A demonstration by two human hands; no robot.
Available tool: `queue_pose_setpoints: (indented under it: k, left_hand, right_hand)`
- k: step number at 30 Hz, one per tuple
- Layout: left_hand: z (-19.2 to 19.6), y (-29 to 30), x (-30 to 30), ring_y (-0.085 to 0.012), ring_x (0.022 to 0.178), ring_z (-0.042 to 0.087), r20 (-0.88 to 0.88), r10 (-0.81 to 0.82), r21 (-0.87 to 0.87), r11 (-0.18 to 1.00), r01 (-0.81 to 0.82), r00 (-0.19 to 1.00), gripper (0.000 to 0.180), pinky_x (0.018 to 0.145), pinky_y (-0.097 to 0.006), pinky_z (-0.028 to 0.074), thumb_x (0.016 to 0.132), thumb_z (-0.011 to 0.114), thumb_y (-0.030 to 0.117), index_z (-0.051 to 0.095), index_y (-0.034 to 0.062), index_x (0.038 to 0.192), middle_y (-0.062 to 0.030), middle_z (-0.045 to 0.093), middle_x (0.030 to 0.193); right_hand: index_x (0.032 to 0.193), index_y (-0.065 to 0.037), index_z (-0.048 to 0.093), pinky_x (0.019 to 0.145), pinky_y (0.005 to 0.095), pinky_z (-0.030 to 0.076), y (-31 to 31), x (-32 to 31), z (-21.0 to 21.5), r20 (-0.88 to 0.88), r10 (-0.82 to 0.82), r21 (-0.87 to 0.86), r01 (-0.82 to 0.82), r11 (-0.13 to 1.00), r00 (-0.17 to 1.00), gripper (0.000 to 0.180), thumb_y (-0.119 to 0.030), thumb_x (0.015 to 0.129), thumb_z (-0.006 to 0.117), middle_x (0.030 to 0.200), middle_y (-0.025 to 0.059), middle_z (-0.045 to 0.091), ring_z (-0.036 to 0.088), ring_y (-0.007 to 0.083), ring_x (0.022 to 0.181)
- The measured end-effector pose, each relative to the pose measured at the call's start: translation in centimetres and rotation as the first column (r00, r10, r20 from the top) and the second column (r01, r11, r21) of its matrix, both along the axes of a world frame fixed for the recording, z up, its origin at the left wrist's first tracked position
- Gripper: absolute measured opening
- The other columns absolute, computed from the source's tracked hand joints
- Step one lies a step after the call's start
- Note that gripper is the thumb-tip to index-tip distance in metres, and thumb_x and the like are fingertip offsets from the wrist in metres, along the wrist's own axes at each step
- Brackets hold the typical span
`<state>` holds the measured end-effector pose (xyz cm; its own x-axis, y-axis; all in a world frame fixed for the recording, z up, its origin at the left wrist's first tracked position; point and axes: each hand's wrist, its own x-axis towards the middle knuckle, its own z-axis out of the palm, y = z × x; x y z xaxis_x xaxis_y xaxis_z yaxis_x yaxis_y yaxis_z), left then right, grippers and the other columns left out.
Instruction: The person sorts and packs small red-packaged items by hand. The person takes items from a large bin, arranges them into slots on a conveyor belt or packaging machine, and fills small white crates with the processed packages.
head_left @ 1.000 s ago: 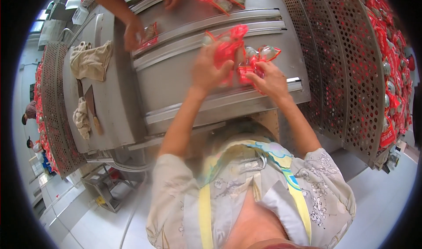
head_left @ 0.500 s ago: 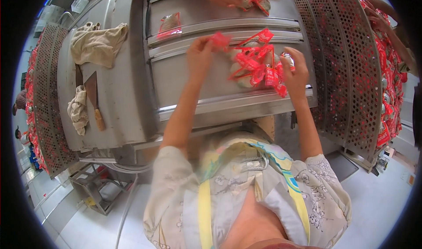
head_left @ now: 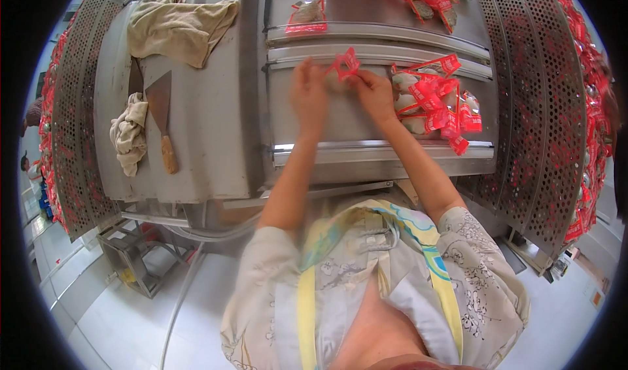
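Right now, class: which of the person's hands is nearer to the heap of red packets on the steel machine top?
Right. The right hand is just left of the heap of red packets; the left hand is farther left.

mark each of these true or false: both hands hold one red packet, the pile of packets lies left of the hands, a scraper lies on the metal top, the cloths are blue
Both hands hold one red packet: true; the left hand and right hand meet on the packet.
The pile lies left of the hands: false; the pile lies to their right.
A scraper lies on the metal top: true; the scraper lies beside a cloth.
The cloths are blue: false; they are beige.
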<state>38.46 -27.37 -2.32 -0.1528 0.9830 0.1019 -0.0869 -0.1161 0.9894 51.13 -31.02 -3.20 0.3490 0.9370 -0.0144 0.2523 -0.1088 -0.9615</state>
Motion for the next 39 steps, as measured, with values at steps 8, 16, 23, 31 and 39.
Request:
queue_pose_setpoints:
  k: [8,16,23,31,39]
  left_hand:
    - [-3.2,2.2,-1.0,-0.0060,0.076,0.057,-0.116,-0.308,-0.139,0.946,0.292,0.944,0.018,0.066,-0.020,0.045,0.085,0.060,0.012,0.063,0.0000,0.098,-0.0012,0.064,0.084]
    - [-3.8,2.8,-2.6,-0.0048,0.054,0.049,-0.216,-0.024,-0.183,0.983,-0.016,0.976,0.014,0.048,-0.022,0.040,0.084,0.061,0.013,0.063,-0.0006,0.082,0.0012,0.059,0.065]
    - [-6.6,3.1,-3.2,-0.0087,0.052,0.052,-0.169,0.007,-0.457,0.885,-0.085,0.986,0.016,0.048,-0.024,0.041,0.081,0.061,0.015,0.060,-0.0001,0.075,-0.0017,0.058,0.062]
    - [-8.6,7.3,-0.8,-0.0114,0.052,0.053,-0.225,0.038,-0.486,0.862,-0.146,0.974,0.016,0.048,-0.026,0.041,0.076,0.060,0.016,0.061,-0.0004,0.074,-0.0033,0.057,0.059]
    - [-8.6,8.5,0.9,-0.0107,0.054,0.055,-0.191,0.115,-0.469,0.862,-0.194,0.975,0.024,0.052,-0.026,0.044,0.082,0.061,0.022,0.062,-0.0012,0.078,-0.0032,0.059,0.060]
  right_hand:
    - [0.094,0.001,0.065,0.058,0.0211,0.044,2.3,0.2,-2.0,-0.303,0.078,0.067,-0.060,0.996,0.950,0.016,-0.009,0.083,0.060,0.072,-0.0034,0.060,0.053,0.0045,0.066]
    - [0.082,-0.007,0.067,0.062,0.0346,0.048,5.5,0.5,-2.3,0.241,0.146,-0.207,-0.096,0.974,0.960,0.023,-0.028,0.081,0.056,0.072,0.0126,0.063,0.060,0.0236,0.065]
    - [0.076,-0.011,0.068,0.068,0.0448,0.047,7.4,0.4,-3.7,0.352,0.299,-0.419,-0.137,0.898,0.887,0.027,-0.034,0.075,0.054,0.074,0.0145,0.064,0.060,0.0351,0.075]
    - [0.071,-0.005,0.067,0.059,0.0377,0.045,9.0,1.3,-6.4,0.143,0.031,-0.262,0.008,0.965,0.989,0.030,-0.032,0.079,0.056,0.064,0.0143,0.062,0.060,0.0290,0.062]
    - [0.073,-0.001,0.066,0.054,0.0338,0.046,10.4,2.1,-9.1,0.083,-0.016,-0.223,0.034,0.974,0.996,0.031,-0.029,0.082,0.059,0.061,0.0122,0.062,0.059,0.0232,0.053]
